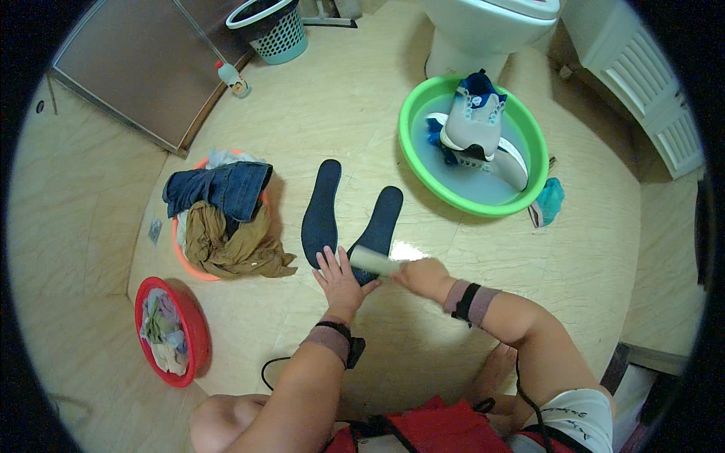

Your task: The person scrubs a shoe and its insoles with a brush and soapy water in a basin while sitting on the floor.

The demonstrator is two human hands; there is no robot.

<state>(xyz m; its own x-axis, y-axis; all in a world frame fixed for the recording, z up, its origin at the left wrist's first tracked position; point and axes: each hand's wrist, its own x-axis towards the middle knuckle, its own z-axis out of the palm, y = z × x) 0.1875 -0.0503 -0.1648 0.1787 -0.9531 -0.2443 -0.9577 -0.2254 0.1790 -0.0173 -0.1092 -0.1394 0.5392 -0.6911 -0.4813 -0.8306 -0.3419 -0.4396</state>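
Two dark blue shoe insoles (322,215) lie side by side on the floor. My left hand (341,285) is open, fingers spread, pressing on the near end of the right-hand insole (381,215) and reaching the edge of the other one. In my right hand (424,278) is a pale scrub brush (374,262), gripped by its near end and laid across that same insole. The brush's underside is hidden, and my right hand is slightly blurred.
A green basin (408,162) of cloudy water holds white-and-blue sneakers (476,124) before the toilet (483,30). Leftward are an orange tub (181,245) of clothes, a red basin (198,343) of cloths, a bottle (233,80) and a wastebasket (281,41). A teal brush (550,200) lies right.
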